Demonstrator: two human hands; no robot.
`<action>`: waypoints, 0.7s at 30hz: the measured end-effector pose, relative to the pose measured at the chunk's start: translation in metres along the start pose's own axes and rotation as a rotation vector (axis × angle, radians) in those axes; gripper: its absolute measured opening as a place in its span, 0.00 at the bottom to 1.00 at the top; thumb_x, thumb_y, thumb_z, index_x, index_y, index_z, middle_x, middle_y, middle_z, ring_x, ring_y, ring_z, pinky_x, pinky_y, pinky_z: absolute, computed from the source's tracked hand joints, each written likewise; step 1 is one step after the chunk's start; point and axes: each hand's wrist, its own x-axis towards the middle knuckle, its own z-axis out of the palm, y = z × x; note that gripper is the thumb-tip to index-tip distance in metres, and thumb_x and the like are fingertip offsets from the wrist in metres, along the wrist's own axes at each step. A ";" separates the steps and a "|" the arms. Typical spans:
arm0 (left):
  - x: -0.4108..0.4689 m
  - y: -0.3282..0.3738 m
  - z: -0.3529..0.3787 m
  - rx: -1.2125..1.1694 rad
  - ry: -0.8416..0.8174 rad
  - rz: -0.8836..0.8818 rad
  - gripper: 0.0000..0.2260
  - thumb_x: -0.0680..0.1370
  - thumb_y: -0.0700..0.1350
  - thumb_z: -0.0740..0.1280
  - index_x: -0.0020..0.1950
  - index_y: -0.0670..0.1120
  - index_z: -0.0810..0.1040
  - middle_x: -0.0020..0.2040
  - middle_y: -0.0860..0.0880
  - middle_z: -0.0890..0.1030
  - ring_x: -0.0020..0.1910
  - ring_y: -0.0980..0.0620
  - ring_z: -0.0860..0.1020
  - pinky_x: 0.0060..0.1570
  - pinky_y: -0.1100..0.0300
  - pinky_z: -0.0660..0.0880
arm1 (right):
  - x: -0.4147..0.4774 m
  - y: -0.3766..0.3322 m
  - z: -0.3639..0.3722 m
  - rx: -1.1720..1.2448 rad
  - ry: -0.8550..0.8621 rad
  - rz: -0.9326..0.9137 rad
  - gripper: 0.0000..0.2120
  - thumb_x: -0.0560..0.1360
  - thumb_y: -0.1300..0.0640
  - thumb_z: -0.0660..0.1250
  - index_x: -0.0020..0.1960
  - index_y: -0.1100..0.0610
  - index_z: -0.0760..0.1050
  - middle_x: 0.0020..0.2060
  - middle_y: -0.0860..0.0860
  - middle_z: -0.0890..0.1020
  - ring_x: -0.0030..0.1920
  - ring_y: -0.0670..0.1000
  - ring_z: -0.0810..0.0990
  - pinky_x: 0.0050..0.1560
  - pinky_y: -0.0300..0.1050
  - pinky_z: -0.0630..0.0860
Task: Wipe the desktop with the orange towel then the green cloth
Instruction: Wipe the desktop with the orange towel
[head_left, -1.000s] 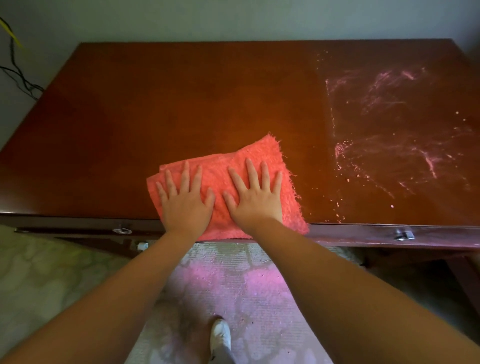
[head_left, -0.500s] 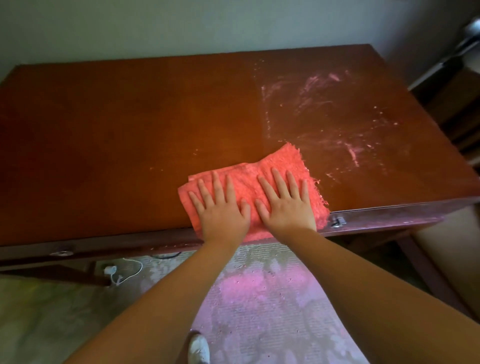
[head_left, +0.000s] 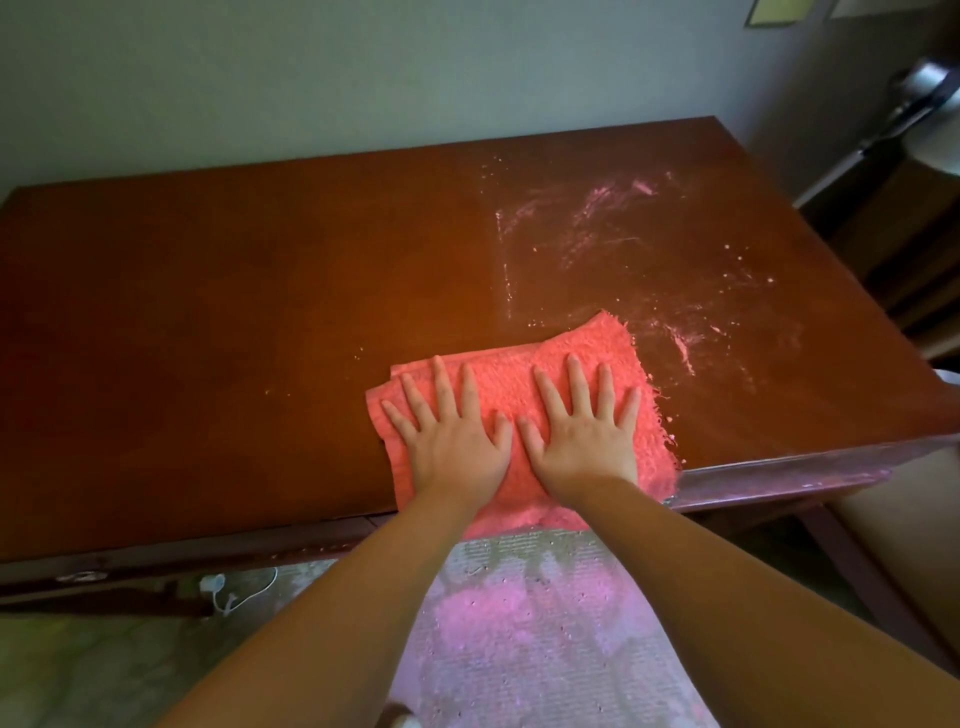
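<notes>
Sliding further right than a moment ago, the orange towel is lying on the bench at its near edge, reaching the pink powder. The left hand and right hand are pressing flat on it, fingers spread straight.

Spread on the desktop at its near edge, right of the middle and overhanging that edge, the towel, under left hand and right hand laid flat side by side, with powder smears behind and right, toward the far right corner.
</notes>
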 end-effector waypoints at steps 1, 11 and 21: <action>0.005 -0.001 0.000 0.000 0.004 0.001 0.34 0.73 0.60 0.42 0.78 0.50 0.43 0.78 0.44 0.39 0.75 0.35 0.38 0.69 0.34 0.36 | 0.005 -0.001 -0.001 -0.002 0.006 -0.006 0.38 0.67 0.35 0.26 0.76 0.42 0.37 0.77 0.52 0.39 0.75 0.61 0.36 0.71 0.67 0.36; 0.038 -0.001 0.000 -0.027 0.089 -0.016 0.36 0.70 0.61 0.36 0.78 0.50 0.47 0.78 0.44 0.43 0.75 0.35 0.40 0.69 0.34 0.37 | 0.047 -0.005 -0.005 0.013 0.036 -0.043 0.37 0.69 0.35 0.28 0.77 0.42 0.40 0.77 0.52 0.40 0.76 0.61 0.37 0.72 0.66 0.36; 0.052 -0.002 -0.002 -0.054 0.095 0.003 0.36 0.71 0.60 0.38 0.78 0.48 0.50 0.78 0.42 0.47 0.75 0.34 0.42 0.68 0.34 0.36 | 0.058 -0.010 -0.006 -0.005 0.042 -0.005 0.37 0.68 0.34 0.28 0.77 0.41 0.40 0.78 0.50 0.41 0.76 0.59 0.38 0.73 0.65 0.37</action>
